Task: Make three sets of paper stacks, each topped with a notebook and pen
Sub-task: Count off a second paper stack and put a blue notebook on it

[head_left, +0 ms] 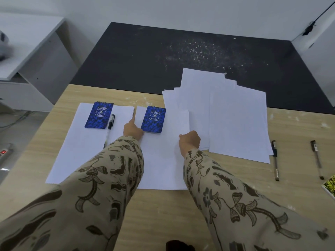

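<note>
On the wooden table (pixel 290 124), three paper areas were noted side by side. The left stack (pixel 78 151) lay squared, with the left notebook (pixel 99 115) (blue cover, spiral at the top) on its far half and the capped pen (pixel 110 124) lying on the paper just beside the notebook's right edge. The middle stack (pixel 161 165) carried the middle notebook (pixel 153 119), also blue, on its far left part; no pen was recorded on it. The left hand (pixel 132 130) was set at the left edge of the middle stack, close to the notebook's near corner, with the index finger (pixel 132 122) stretched along the gap between the two stacks and the other fingers curled. Whether paper was pinched could not be told. The right hand (pixel 190 140) was curled at the right edge of the same stack; its fingertips were hidden, so a grip could not be confirmed. The loose sheets (pixel 235 120) were fanned unevenly at the right, overhanging the far table edge. Two more pens lay right of them: the near pen (pixel 275 160), its top at the sheets' edge, and the outer pen (pixel 316 158), apart. A yellow-patterned object (pixel 330 187) was cut off at the frame edge. Both arms were in patterned sleeves (pixel 108 178). A black mat (pixel 163 51) was seen on the floor beyond, and a power strip (pixel 4 152) at the left.
</note>
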